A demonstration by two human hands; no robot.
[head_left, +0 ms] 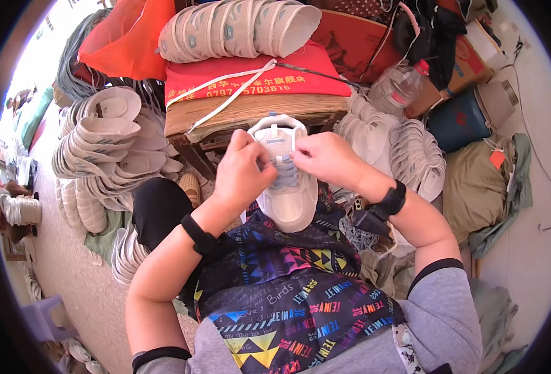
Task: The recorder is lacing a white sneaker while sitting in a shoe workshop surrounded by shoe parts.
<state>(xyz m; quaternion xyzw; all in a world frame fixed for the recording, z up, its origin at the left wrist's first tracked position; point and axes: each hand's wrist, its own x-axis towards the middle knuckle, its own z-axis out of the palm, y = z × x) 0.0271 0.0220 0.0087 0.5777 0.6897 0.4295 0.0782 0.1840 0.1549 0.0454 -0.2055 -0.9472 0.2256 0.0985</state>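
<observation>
A white shoe upper [294,209] lies before me at the edge of a wooden bench, its toe toward my body. Grey-blue shoelace [283,179] crosses its front below the tongue [277,146]. On the upper's left side, my left hand [243,167] is closed, fingers curled in; what its fingertips pinch is hidden. My right hand [326,157] pinches at the right eyelet edge, where the lace meets its fingertips. Both wrists wear black bands.
The wooden bench [250,112] carries a red cloth [316,71] and a row of nested uppers [238,30]. More uppers are stacked at left [98,146] and right [417,153]. A plastic jug [397,87] and a bundle of grey laces [358,234] lie at the right.
</observation>
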